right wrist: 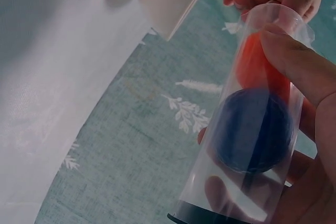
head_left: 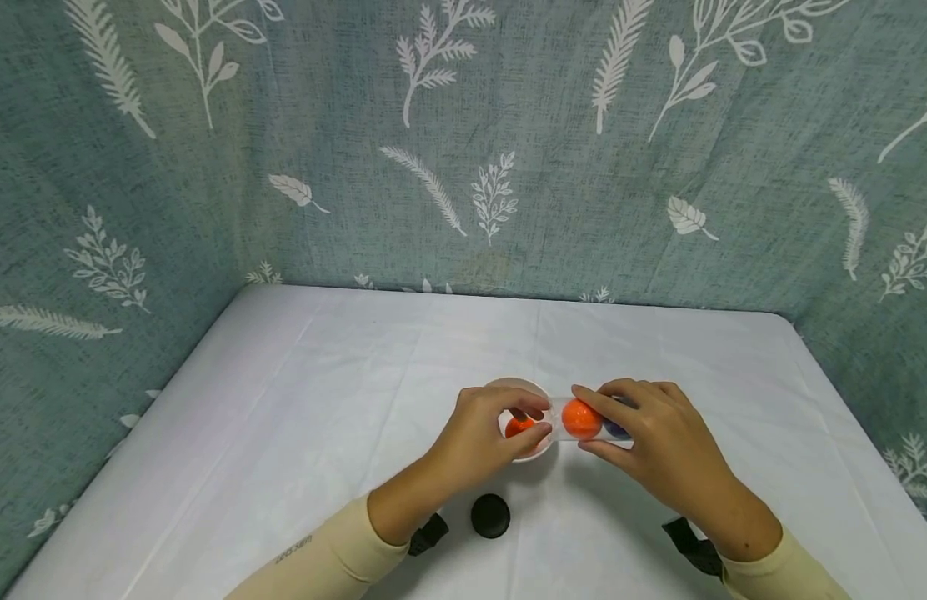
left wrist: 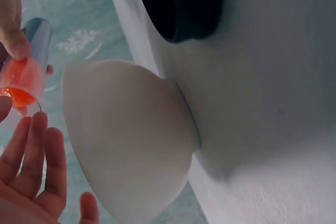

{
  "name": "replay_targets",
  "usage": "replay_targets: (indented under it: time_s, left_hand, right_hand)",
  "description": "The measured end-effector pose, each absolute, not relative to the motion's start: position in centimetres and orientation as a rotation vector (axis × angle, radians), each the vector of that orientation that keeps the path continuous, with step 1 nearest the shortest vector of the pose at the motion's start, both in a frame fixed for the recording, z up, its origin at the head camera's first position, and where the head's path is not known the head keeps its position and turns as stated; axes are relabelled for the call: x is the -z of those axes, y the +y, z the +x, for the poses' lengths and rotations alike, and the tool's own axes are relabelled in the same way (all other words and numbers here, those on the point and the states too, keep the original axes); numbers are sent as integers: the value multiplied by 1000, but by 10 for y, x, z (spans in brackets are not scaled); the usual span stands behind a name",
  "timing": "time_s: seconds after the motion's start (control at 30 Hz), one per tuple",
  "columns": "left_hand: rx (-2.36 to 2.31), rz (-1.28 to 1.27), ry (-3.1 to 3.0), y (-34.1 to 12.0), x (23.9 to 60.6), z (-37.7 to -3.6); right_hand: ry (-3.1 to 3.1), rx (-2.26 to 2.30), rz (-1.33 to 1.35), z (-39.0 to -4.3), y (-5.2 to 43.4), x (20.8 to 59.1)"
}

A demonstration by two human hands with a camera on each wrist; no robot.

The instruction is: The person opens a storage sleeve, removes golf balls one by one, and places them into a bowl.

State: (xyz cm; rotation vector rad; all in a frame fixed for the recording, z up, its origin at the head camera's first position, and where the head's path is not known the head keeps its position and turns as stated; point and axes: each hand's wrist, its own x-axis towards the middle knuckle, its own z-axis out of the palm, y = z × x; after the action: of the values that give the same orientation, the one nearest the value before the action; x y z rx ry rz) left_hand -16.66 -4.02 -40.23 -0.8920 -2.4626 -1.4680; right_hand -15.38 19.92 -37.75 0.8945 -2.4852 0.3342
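Tipping a clear tube [head_left: 593, 419] toward a white bowl [head_left: 519, 392]

Right hand [head_left: 658, 450] fingers curl round the tube, mouth at the rim so balls roll out; left hand [head_left: 482, 442] fingers, loosely spread, cup the bowl.

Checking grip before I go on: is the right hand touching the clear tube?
Touching. The right wrist view shows the right hand's thumb pressed on the clear tube, fingers behind it.

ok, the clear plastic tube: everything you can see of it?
The clear plastic tube is a thin-walled transparent cylinder with a black cap on one end and the other end open. It lies roughly level above the white tablecloth, open end toward the white bowl. Inside sit an orange ball nearer the mouth and a dark blue ball behind it. The right hand grips it, thumb on top; the left hand's fingers hover at the mouth.
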Motion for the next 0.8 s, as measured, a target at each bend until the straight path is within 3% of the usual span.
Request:
replay_targets:
  time_s: [0.8]
  left_hand:
    - [1611,-759,-2618,-44,404,-162]
  right_hand:
    - [-2518,-257,911,-152,196,377]
